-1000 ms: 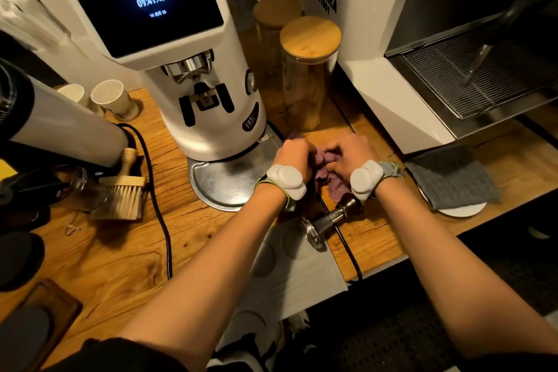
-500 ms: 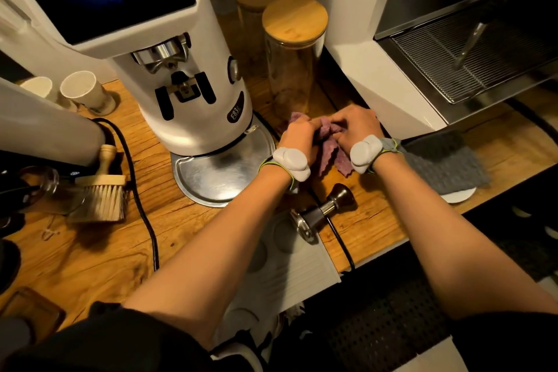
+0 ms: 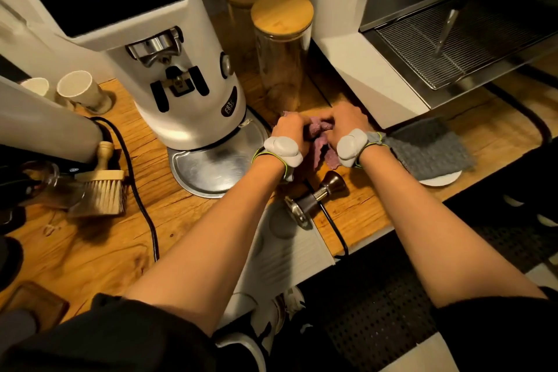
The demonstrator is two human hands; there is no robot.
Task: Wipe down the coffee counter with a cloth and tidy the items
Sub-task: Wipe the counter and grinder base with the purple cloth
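Observation:
A purple cloth (image 3: 320,142) lies bunched on the wooden counter (image 3: 187,220) between the white grinder (image 3: 181,75) and the espresso machine (image 3: 362,54). My left hand (image 3: 290,130) grips its left side and my right hand (image 3: 344,121) grips its right side, both fingers curled into the fabric. A loose end of the cloth hangs between my wrists. A tamper (image 3: 317,199) lies on its side just in front of my hands.
A glass jar with a wooden lid (image 3: 282,48) stands right behind my hands. A grey cloth (image 3: 428,148) rests on a white saucer at the right. A brush (image 3: 102,187), black cables (image 3: 142,196), two cups (image 3: 81,92) and a grey tamping mat (image 3: 290,251) lie nearby.
Both hands with the cloth have shifted away from me, toward the jar, leaving the tamper uncovered in front of them. The view has moved a little.

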